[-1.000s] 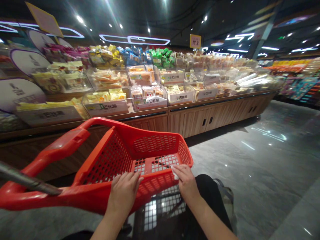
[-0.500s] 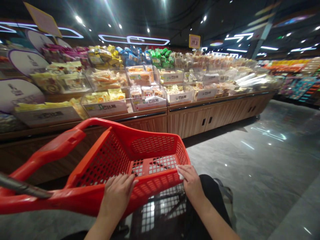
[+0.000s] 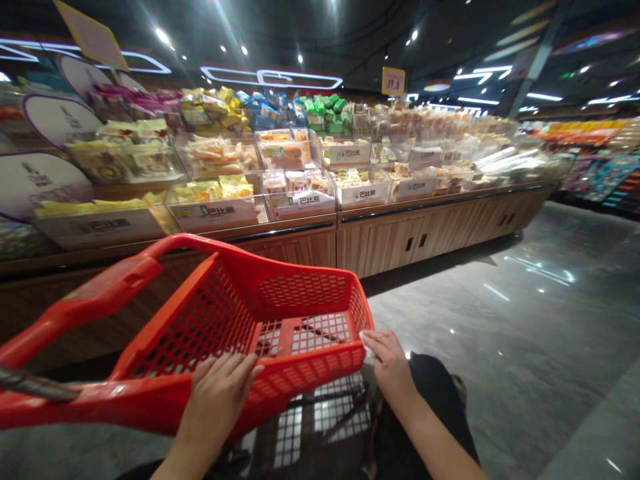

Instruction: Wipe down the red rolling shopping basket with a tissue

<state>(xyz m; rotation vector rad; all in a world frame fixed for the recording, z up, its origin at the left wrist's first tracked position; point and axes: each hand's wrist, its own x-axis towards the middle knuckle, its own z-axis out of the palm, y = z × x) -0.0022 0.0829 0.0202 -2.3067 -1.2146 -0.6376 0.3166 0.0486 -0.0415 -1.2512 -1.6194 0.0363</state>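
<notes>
A red plastic shopping basket (image 3: pixel 210 320) on a cart fills the lower left, and nothing lies in it. My left hand (image 3: pixel 215 393) rests palm down on the basket's near rim, fingers stretched flat over the edge. My right hand (image 3: pixel 390 360) is at the basket's near right corner, fingers pinched together on a small white scrap (image 3: pixel 365 337) against the rim. The basket's red handle (image 3: pixel 100 287) arches over its left side.
A long wooden display counter (image 3: pixel 400 240) stacked with packaged cakes and breads in clear bins runs just beyond the basket. A yellow price sign (image 3: pixel 393 81) hangs above it. Glossy grey floor (image 3: pixel 525 313) stretches to the right. A dark wire shelf (image 3: pixel 310 427) sits under the basket.
The basket and both hands have slid a little left and lower in view. Both hands keep the same places on the rim.
</notes>
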